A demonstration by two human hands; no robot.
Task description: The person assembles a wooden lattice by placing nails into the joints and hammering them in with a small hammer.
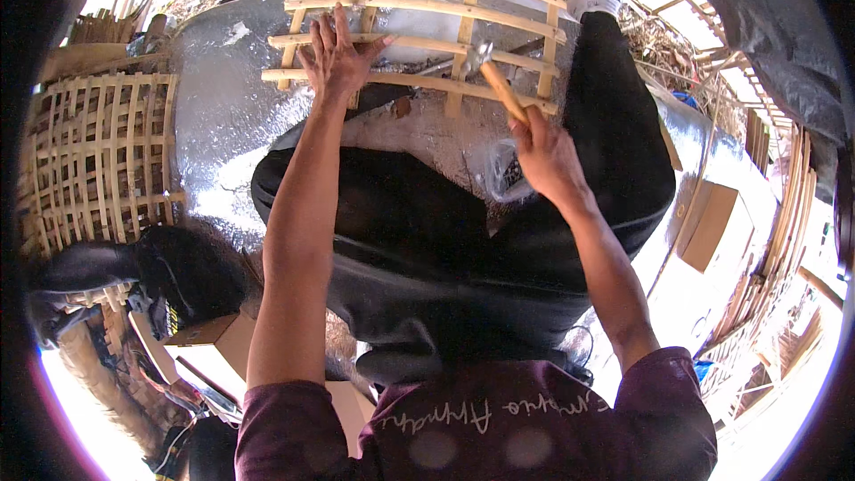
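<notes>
In front of me lies a lattice of pale bamboo slats (419, 6), long strips crossed over shorter ones. My left hand (338, 61) rests on its near left part with the fingers spread, holding nothing. A hammer (505, 92) with a light wooden handle and a metal head is in my right hand (545, 156), fingers wrapped round the handle's lower end. The hammer head is over the near slats, right of centre; whether it touches them I cannot tell. Between my legs, close to my right wrist, is a clear plastic bag or container (506, 176).
A shiny silver sheet (214, 107) covers the ground. Another woven bamboo lattice (107, 147) is at the left, above a black cloth or bag (191, 276) and an open cardboard box (218, 343). A second box (715, 224) and long bamboo strips (793, 214) lie right.
</notes>
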